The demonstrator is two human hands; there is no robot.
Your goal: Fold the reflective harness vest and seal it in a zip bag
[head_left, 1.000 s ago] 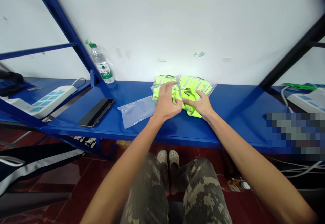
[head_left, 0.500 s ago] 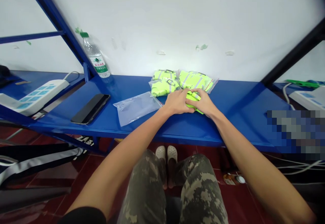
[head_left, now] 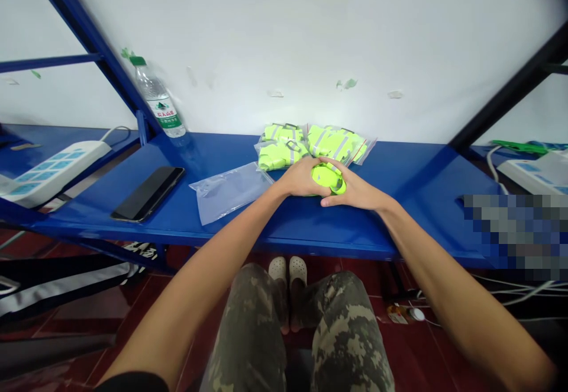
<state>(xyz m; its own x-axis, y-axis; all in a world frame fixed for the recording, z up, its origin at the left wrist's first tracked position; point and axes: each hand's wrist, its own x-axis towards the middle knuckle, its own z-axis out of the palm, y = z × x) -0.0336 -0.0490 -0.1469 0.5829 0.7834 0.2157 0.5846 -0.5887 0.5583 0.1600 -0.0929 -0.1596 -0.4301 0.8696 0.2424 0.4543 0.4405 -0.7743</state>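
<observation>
A white painted wall (head_left: 284, 37) fills the background, dotted with small scuffs and flecks, and is brightest just above the shelf; a blue steel rack upright (head_left: 84, 31) slants up at the left; a black upright (head_left: 510, 90) slants at the right; a blue metal shelf (head_left: 426, 226) runs across; glossy dark red floor tiles (head_left: 412, 350) lie below.

Long steel shelf (head_left: 412, 226) against plaster wall (head_left: 310, 37). On shelf, left to right: flat rectangular smartphone (head_left: 147, 193), flat clear plastic bag (head_left: 231, 193), folded reflective vest (head_left: 327, 177) between left hand (head_left: 299, 179) and right hand (head_left: 355, 193). Plastic zip bags of reflective vests (head_left: 310, 146) directly behind hands. Ribbed plastic water bottle (head_left: 157, 99) behind smartphone, near wall.
</observation>
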